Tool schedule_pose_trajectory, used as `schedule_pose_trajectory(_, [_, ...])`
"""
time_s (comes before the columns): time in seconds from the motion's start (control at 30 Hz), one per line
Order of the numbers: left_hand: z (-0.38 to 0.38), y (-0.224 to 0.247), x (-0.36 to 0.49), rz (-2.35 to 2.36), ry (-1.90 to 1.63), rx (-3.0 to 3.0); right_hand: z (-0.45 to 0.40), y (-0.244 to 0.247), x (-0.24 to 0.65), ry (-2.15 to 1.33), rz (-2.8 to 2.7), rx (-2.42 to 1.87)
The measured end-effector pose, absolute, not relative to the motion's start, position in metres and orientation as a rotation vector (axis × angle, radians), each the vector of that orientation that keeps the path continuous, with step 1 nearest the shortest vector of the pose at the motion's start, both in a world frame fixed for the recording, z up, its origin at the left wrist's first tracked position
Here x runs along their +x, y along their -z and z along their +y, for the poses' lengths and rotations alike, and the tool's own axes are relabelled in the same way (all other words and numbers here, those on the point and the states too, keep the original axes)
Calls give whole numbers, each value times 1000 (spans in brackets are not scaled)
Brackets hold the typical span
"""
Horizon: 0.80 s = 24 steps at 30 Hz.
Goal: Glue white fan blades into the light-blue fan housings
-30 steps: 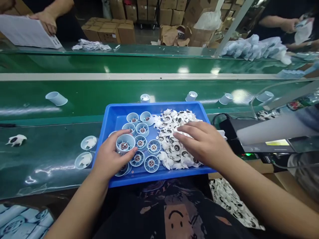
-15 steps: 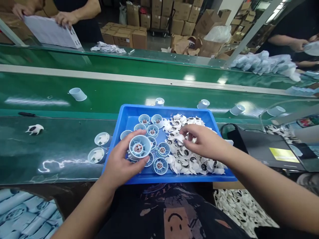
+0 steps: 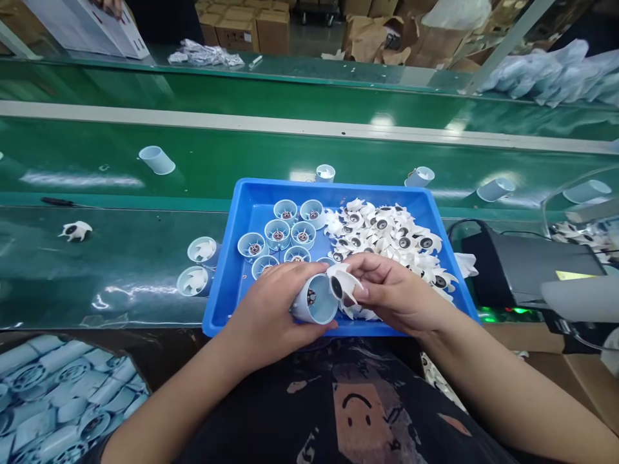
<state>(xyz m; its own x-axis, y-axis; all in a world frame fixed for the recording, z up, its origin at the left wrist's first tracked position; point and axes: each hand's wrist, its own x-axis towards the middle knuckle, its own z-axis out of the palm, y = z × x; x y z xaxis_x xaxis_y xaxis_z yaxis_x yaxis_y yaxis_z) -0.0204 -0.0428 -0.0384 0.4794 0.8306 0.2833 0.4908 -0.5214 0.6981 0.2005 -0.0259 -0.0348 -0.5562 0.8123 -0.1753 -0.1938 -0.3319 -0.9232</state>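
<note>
The left hand [image 3: 271, 309] has a light-blue cylindrical fan housing [image 3: 305, 309] in its grip; the right hand [image 3: 399, 293] pinches a white impeller [image 3: 346, 283] at its mouth. Behind, a blue tray [image 3: 231, 280] holds more of both. Farther, similar cylinders [image 3: 157, 160] dot a green conveyor belt [image 3: 251, 149].

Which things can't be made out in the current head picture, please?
Head view: whether the white fan wheel touches the blue cup; they overlap here.
Head view: whatever lies in the blue tray behind the left hand; that hand hides it.
Head view: most of the co-worker's hand; the top edge cuts it off.
Head view: any print on the yellow label; too small, partly behind the pale cylinder.
</note>
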Motion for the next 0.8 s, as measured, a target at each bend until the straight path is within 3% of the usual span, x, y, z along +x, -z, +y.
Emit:
schedule_pose_trajectory(0.07, [-43,39,-19,1103,-815,2208,-30,26,199,-1837,-1358,-902])
schedule_pose_trajectory(0.2, [-44,43,-14,1034,-854,2260,-39,12,190,-953,-2101,-996])
schedule_pose_trajectory(0.27, [-45,45,-10,999,-915,2291,-40,12,184,-692,-2244,-994])
schedule_pose_trajectory(0.6, [-44,44,-20,1131,-993,2322,-40,2,205,-808,-2301,-908])
schedule_pose_trajectory(0.8, [-23,17,-23,1181,-729,2552,-54,14,230,-330,-2505,-1085])
